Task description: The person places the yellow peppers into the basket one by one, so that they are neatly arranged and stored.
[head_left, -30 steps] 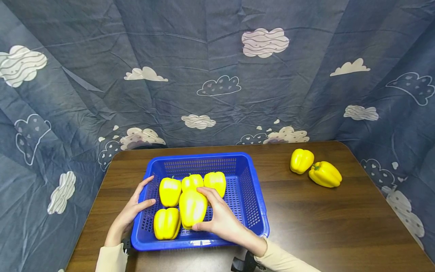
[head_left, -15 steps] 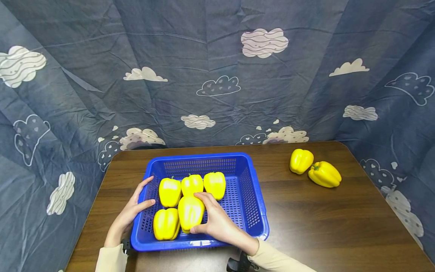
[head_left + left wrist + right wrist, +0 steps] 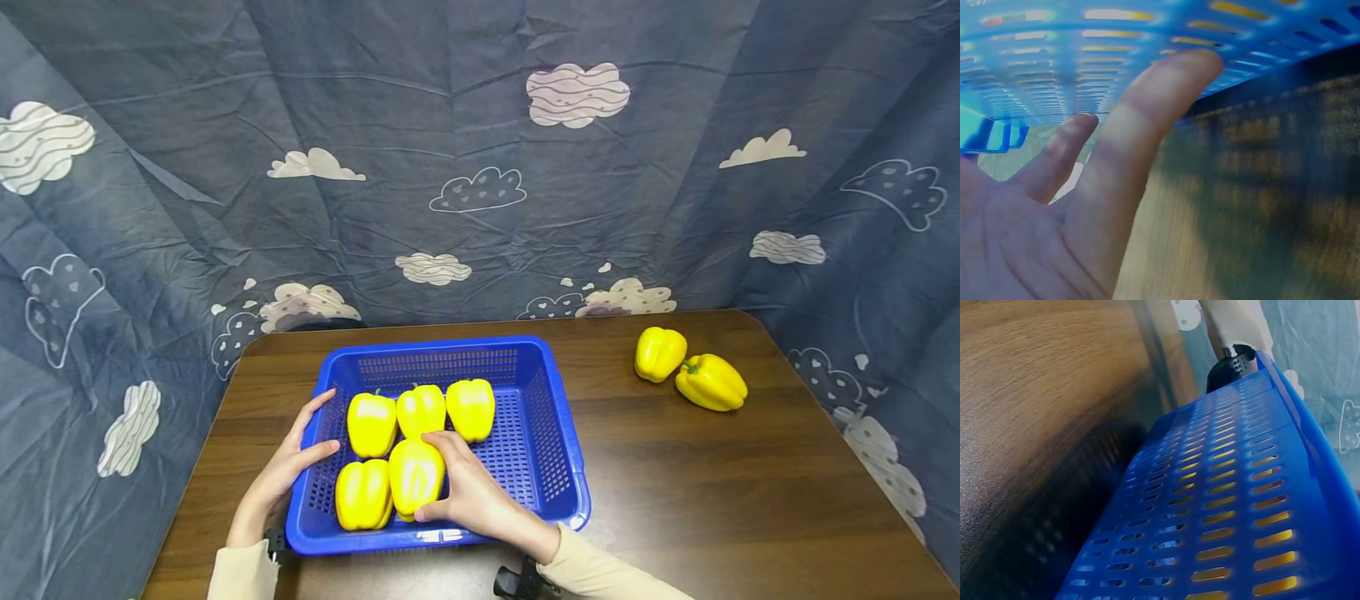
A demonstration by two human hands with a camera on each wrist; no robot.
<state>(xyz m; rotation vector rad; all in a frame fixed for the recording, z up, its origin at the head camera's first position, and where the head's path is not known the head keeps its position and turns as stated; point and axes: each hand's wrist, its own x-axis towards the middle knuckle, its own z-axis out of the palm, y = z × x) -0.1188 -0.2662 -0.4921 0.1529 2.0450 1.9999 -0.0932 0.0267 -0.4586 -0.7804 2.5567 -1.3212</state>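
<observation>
In the head view, a blue perforated plastic basket (image 3: 570, 442) holds several yellow bell peppers. My right hand (image 3: 474, 496) grips the front middle bell pepper (image 3: 415, 479), fingers at its far end and thumb at its near end. Close to its left lies another bell pepper (image 3: 363, 495); a row of three, including the left one (image 3: 371, 425), stands behind. My left hand (image 3: 283, 467) rests at the basket's left rim, thumb and forefinger extended. The left wrist view shows that hand's straight fingers (image 3: 1129, 137) against the slotted wall. The right hand is hidden behind the basket wall (image 3: 1229, 481) in the right wrist view.
Two more yellow bell peppers, one upright (image 3: 660, 354) and one on its side (image 3: 711, 383), are on the brown wooden table (image 3: 675, 500) at the back right. A dark blue curtain (image 3: 480, 125) with cloud prints hangs behind the table.
My right hand has moved the gripped bell pepper down and slightly left, toward the basket's front wall, beside the front left pepper. The left hand stays at the rim.
</observation>
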